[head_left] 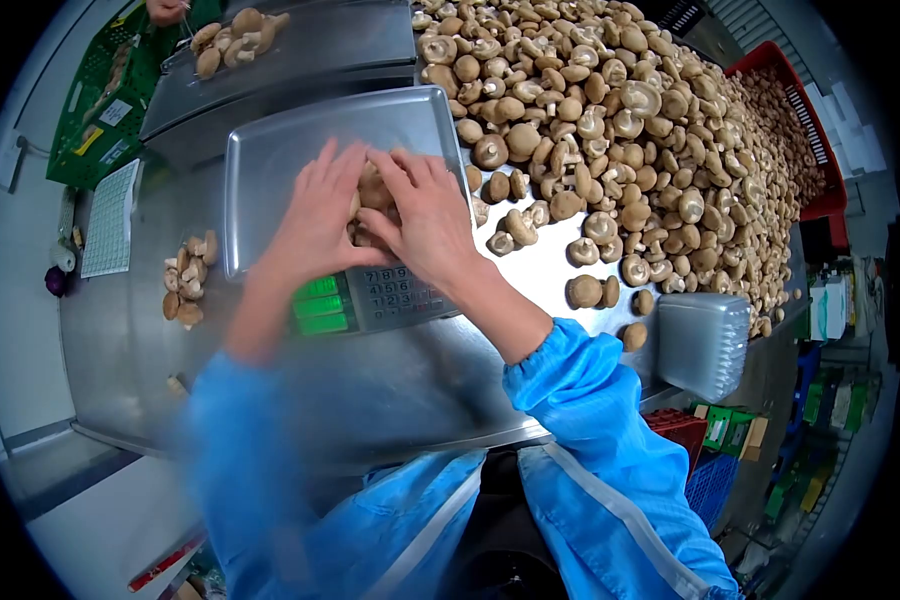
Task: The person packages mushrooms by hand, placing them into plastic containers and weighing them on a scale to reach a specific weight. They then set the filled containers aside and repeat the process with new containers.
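My left hand (315, 222) and my right hand (425, 222) are cupped together around several brown mushrooms (372, 192) over the metal pan of a weighing scale (265, 150). Fingers of both hands curve over the mushrooms and hide most of them. Motion blurs my left hand. Below my wrists show the scale's keypad (402, 290) and its lit green display (320, 306); the digits cannot be read. A small group of mushrooms (186, 275) lies on the steel table, left of the scale.
A large heap of mushrooms (610, 110) covers the table's right side, with a red crate (795, 105) behind it. Stacked clear plastic trays (703, 345) stand at the front right. Another person's hand (167, 10) is at the upper left, near a green crate (95, 120) and a second mushroom pile (238, 42).
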The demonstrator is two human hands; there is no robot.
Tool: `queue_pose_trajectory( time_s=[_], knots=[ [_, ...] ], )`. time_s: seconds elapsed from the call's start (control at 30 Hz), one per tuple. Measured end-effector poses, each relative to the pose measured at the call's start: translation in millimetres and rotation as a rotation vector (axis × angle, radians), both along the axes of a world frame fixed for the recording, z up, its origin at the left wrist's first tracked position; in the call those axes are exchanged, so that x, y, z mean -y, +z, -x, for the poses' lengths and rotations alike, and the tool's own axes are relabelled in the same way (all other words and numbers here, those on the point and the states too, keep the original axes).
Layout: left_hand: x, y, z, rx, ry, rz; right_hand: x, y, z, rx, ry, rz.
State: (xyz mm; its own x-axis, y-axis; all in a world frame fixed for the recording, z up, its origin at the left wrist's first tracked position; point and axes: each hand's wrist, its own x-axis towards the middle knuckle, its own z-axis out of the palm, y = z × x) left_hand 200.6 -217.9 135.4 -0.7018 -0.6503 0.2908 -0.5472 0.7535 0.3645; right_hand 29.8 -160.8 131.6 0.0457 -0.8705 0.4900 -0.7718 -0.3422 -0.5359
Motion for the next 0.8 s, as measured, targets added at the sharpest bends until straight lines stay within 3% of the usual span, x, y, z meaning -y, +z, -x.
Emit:
queue_pose_trajectory(
  time_s=[0.1, 0.2, 0.3, 0.4, 0.53, 0.67, 0.8],
  knots=[
    [6, -4, 3, -0.004, -0.012, -0.070, 5, -12, 11, 0.006, 0.041, -0.020],
    [9, -6, 5, -0.048, -0.032, -0.099, 7, -5, 30, 0.213, 0.022, 0.130],
    [11, -6, 5, -0.068, -0.028, -0.106, 16, -17, 53, 0.394, -0.168, 0.075],
    [12, -9, 7, -0.047, -0.015, -0.078, 17, -51, 63, 0.226, -0.065, -0.085],
    [9, -19, 7, -0.045, 0.003, 0.006, 6, -47, 59, 0.211, -0.044, -0.207],
    [4, -16, 8, -0.180, 0.036, -0.040, 4, -45, 68, 0.274, 0.011, -0.289],
    [-4, -11, 1, -0.371, 0.086, -0.171, -14, -43, 74, 0.381, -0.073, -0.214]
  ],
)
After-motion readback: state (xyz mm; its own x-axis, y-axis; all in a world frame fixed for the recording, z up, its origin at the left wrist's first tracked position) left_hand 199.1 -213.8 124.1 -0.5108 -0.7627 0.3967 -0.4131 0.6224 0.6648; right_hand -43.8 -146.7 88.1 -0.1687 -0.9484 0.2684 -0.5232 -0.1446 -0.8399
